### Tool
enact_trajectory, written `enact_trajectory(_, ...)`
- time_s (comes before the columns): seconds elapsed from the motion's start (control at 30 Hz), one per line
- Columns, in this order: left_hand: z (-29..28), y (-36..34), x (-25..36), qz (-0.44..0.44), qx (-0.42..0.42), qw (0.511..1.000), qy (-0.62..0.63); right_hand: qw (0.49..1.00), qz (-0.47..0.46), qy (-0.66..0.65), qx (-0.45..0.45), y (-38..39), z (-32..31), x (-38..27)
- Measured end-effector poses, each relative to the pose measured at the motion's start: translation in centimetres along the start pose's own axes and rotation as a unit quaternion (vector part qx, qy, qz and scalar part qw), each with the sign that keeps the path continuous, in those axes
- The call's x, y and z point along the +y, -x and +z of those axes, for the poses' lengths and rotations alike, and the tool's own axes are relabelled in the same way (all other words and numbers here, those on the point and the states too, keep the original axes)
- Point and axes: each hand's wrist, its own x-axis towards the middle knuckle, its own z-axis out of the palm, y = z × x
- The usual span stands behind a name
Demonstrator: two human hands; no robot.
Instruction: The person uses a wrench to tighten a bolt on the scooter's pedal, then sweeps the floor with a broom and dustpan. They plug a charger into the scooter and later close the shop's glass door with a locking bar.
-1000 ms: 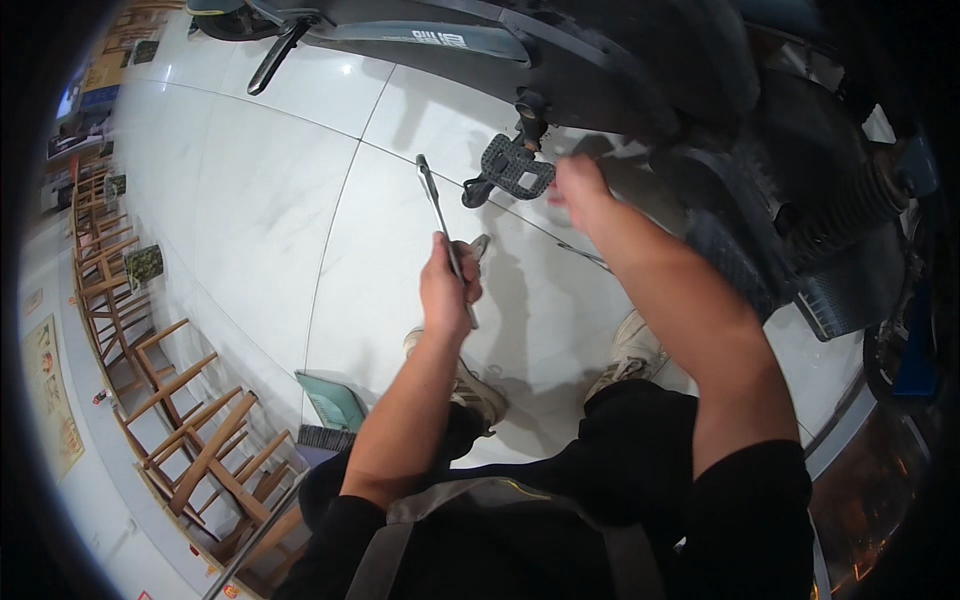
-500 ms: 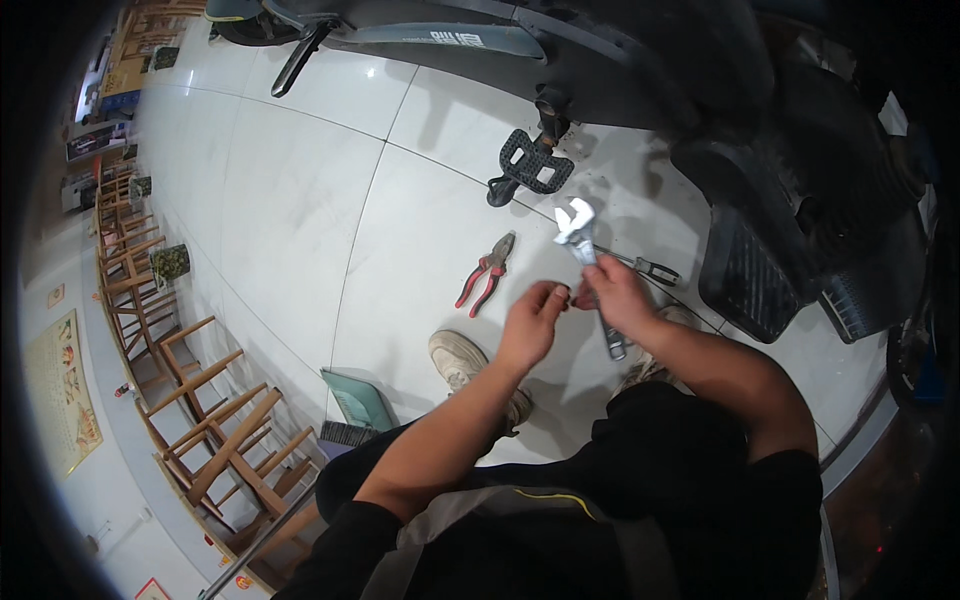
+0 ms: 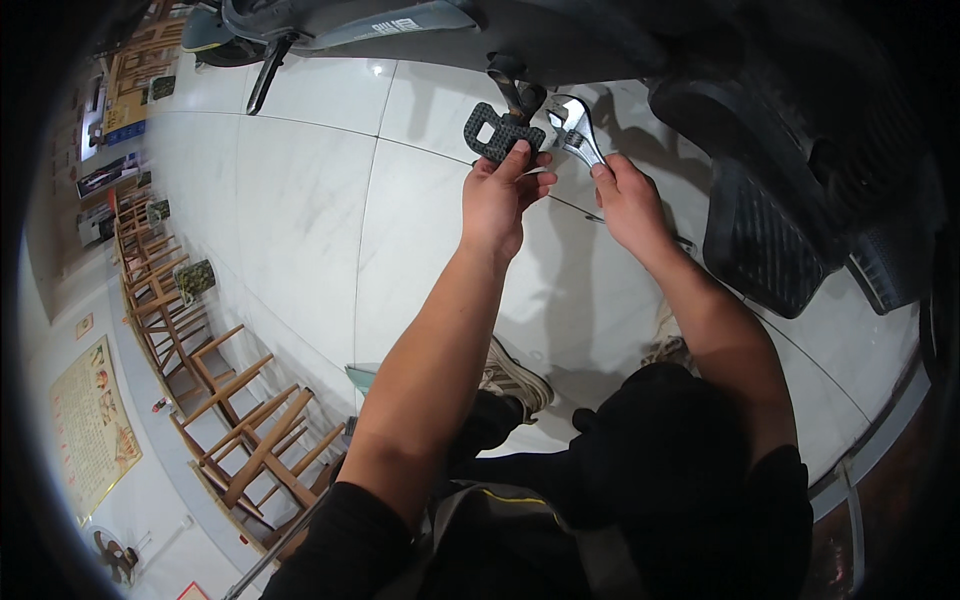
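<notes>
My left hand (image 3: 495, 200) has its thumb and fingers closed on the black pedal (image 3: 492, 127), which is attached to a crank (image 3: 510, 78) under the dark machine. My right hand (image 3: 630, 200) grips the handle of a silver adjustable wrench (image 3: 578, 125); its jaw is beside the pedal's inner end, touching or very near, I cannot tell which. A tool handle (image 3: 683, 243) lies on the floor past my right wrist, partly hidden.
The dark machine's body (image 3: 580, 35) spans the top, with a ribbed footboard (image 3: 760, 240) at right. Pale floor tiles (image 3: 290, 210) lie at left, with stacked wooden chairs (image 3: 240, 450) along the edge. My shoe (image 3: 515, 375) is below, and a metal edge (image 3: 880, 430) curves at lower right.
Both hands have moved up and forward. The wrench, in my left hand a second ago and in my right since, is now raised beside the pedal, and my left hand has taken hold of the pedal.
</notes>
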Motion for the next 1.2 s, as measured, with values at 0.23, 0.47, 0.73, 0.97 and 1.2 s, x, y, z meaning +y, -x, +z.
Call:
enact_trajectory(0.23, -0.4, -0.5, 0.7, 0.016, 0.025, 0.999, -0.019, 0.997, -0.054, 0.044, 0.038, -1.4, 0.6, -0.3)
enact_trajectory(0.47, -0.7, -0.6, 0.9, 0.008, 0.018, 1.0, -0.015, 0.996, -0.042, 0.067, 0.03, -1.1, 0.3, -0.8)
enact_trajectory(0.73, -0.9, -0.8, 0.6, 0.009, 0.0, 1.0, -0.007, 0.995, -0.035, 0.095, 0.026, -0.8, 0.0, -1.8)
enact_trajectory(0.97, -1.1, -0.9, 0.5, 0.012, -0.009, 1.0, -0.008, 0.998, -0.016, 0.061, -0.004, -0.9, -0.5, -2.5)
enact_trajectory(1.2, -0.9, -0.7, 0.5, 0.01, -0.011, 1.0, -0.007, 0.997, -0.033, 0.068, 0.007, -1.1, 0.8, -2.7)
